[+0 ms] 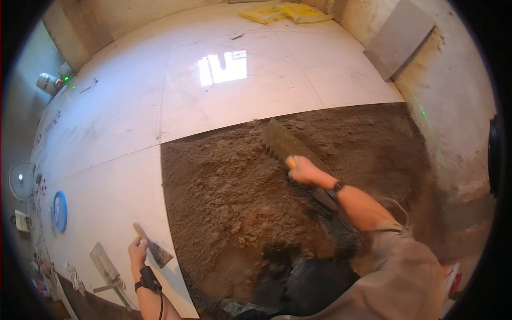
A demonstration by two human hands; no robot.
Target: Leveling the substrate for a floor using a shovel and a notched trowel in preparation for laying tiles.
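Just right of the frame's centre, the right hand point(306, 170) has its fingers curled round the grip of a long notched trowel point(292, 142), its toothed blade over the brown mortar bed point(229, 197); whether they touch is unclear. At lower left, the left hand point(138, 249) has its fingers closed on a small trowel point(159, 255) above white tiles point(106, 186), beside a flat trowel point(103, 260), while a grey slab point(401, 36) leans at upper right
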